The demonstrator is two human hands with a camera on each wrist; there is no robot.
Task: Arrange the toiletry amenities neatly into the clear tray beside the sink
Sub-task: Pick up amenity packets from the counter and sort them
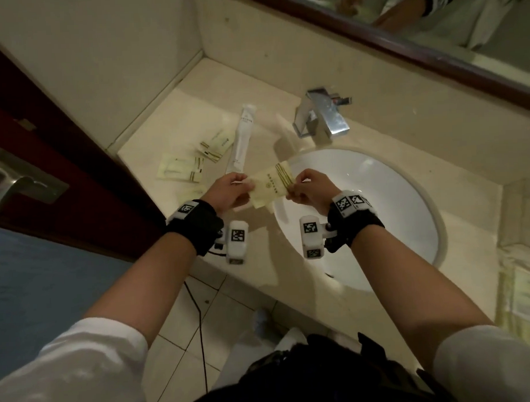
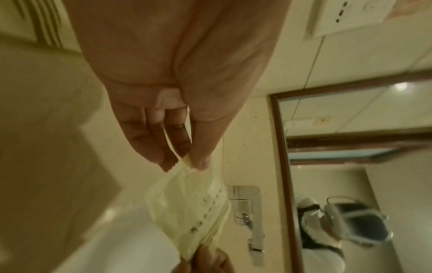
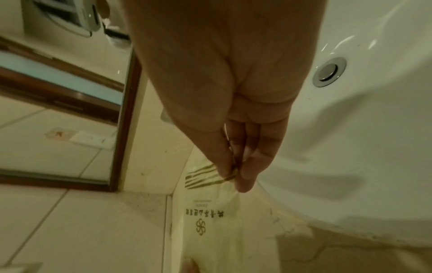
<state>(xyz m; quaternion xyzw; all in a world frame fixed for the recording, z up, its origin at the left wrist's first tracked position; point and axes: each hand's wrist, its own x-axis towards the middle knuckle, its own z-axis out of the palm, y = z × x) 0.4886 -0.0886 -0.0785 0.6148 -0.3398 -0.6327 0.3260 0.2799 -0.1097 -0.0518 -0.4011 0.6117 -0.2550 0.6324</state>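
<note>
A pale yellow amenity packet (image 1: 272, 185) with gold stripes and printed characters hangs over the sink's left rim, stretched between both hands. My left hand (image 1: 232, 190) pinches its plain end; in the left wrist view the fingertips (image 2: 184, 162) clamp the packet (image 2: 191, 212). My right hand (image 1: 305, 186) pinches the striped end, and the right wrist view shows thumb and fingers (image 3: 233, 173) on the packet's (image 3: 210, 221) stripes. On the counter lie a long white sachet (image 1: 240, 138) and two more yellow packets (image 1: 215, 145), (image 1: 181, 171). The clear tray (image 1: 522, 285) sits at the right edge, holding pale packets.
The white round sink (image 1: 378, 212) fills the counter's middle, with a chrome faucet (image 1: 321, 114) behind it. A framed mirror (image 1: 402, 30) runs along the back wall. A dark wooden door with a metal handle (image 1: 13, 179) stands at the left.
</note>
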